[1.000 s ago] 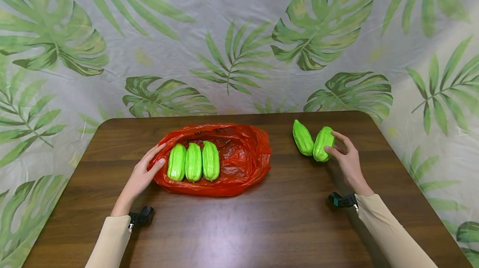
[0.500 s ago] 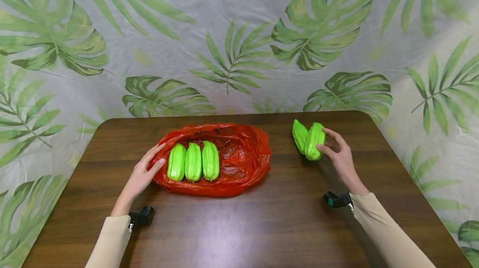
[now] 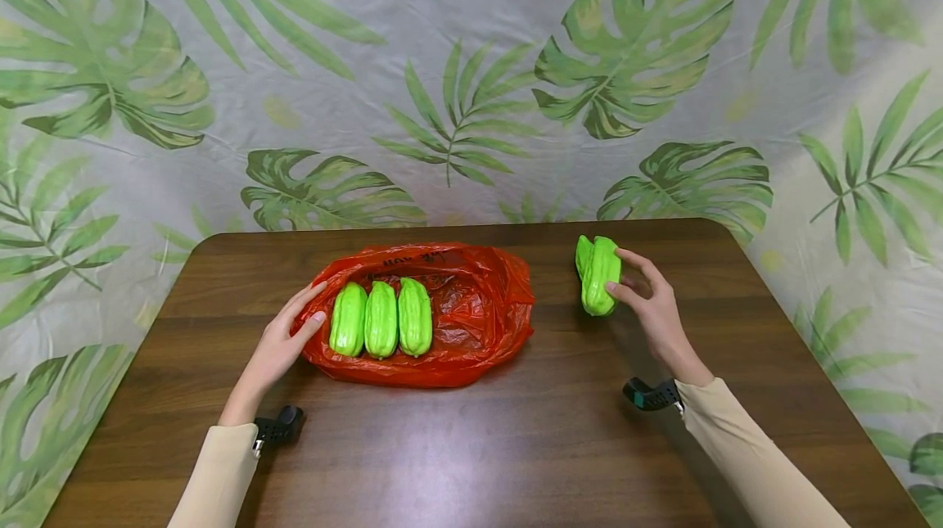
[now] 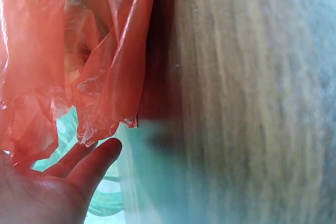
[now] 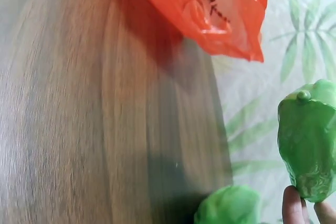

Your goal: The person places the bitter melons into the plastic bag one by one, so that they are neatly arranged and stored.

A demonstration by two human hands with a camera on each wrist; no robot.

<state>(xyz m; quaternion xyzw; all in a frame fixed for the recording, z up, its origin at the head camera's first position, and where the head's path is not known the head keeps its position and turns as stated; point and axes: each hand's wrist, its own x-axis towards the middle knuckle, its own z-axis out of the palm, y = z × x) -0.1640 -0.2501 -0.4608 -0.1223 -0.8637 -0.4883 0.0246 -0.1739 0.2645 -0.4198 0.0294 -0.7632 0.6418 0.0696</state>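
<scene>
My right hand (image 3: 651, 299) pinches a bright green, ridged bitter melon (image 3: 601, 278) between thumb and fingers. It appears above the table, in front of a second bitter melon (image 3: 582, 256) that it partly hides. The right wrist view shows the held one at the right edge, with fingertips (image 5: 292, 204) at its lower end. On the left, my left hand (image 3: 280, 344) rests against the left rim of a red plastic bag (image 3: 479, 368), fingers extended and thumb apart. Side by side inside the bag's left part lie three bitter melons (image 3: 381, 321).
A brown wooden table (image 3: 471, 454) carries everything, with a leaf-patterned cloth (image 3: 471, 86) hanging behind its back edge. Bare tabletop separates the bag from the bitter melons at the right. Each wrist wears a black strap (image 3: 651, 394).
My right hand has lifted its bitter melon and carried it left, so that it now covers much of the one beside it. My left hand and the bag have stayed put.
</scene>
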